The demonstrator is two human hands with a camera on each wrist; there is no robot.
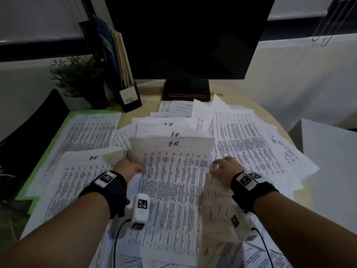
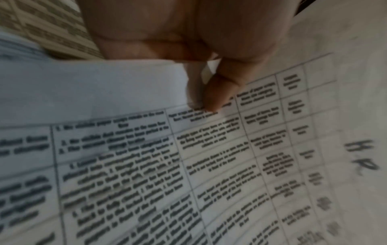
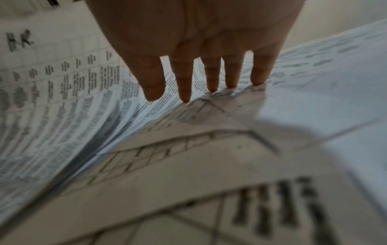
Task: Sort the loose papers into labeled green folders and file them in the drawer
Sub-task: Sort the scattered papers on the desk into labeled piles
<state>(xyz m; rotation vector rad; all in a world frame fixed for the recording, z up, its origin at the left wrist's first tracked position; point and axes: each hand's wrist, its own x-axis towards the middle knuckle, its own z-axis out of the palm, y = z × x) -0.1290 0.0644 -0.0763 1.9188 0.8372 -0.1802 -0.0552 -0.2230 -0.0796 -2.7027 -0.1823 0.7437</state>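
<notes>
Loose printed papers (image 1: 249,144) cover the desk. A sheet marked "H.R." (image 1: 173,171) lies in the middle with its far end lifted. My left hand (image 1: 135,166) pinches its left edge, and the thumb (image 2: 217,92) presses on top of the H.R. sheet (image 2: 230,165). At the sheet's right edge my right hand (image 1: 218,167) has straight, spread fingers (image 3: 230,74) whose tips touch a curled-up paper (image 3: 209,132). An open green folder (image 1: 63,120) lies at the left with printed sheets on it. Other sheets marked "H.R." (image 1: 92,171) lie nearby.
A dark monitor (image 1: 183,35) on its stand (image 1: 185,89) is behind the papers. A potted plant (image 1: 79,78) and a black file holder (image 1: 125,80) with folders stand at the back left. A black chair (image 1: 29,132) is at the left, a white board (image 1: 332,167) at the right.
</notes>
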